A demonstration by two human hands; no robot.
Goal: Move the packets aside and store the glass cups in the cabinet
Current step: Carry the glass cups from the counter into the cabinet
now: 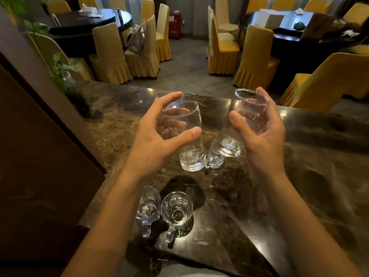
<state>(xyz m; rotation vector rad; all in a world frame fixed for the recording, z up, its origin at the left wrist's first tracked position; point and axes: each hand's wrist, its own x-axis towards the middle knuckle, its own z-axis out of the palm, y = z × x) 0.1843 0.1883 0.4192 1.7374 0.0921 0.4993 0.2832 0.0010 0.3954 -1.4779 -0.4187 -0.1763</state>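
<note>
The dark marbled surface (299, 166) spans the view. Above its middle, the left hand (157, 136) wraps one tall glass (185, 136); the right hand (261, 134) curls round another (239, 124). Keep both upright and apart while carrying. Two small handled cups (176, 212) wait near.

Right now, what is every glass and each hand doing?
Left hand: wrapped round a tall glass.
Left tall glass: empty, tilted, lifted off the counter.
Right hand: holding another tall glass.
Right tall glass: empty, tilted, lifted.
Two small mugs: empty, upright on the marble counter.
</note>
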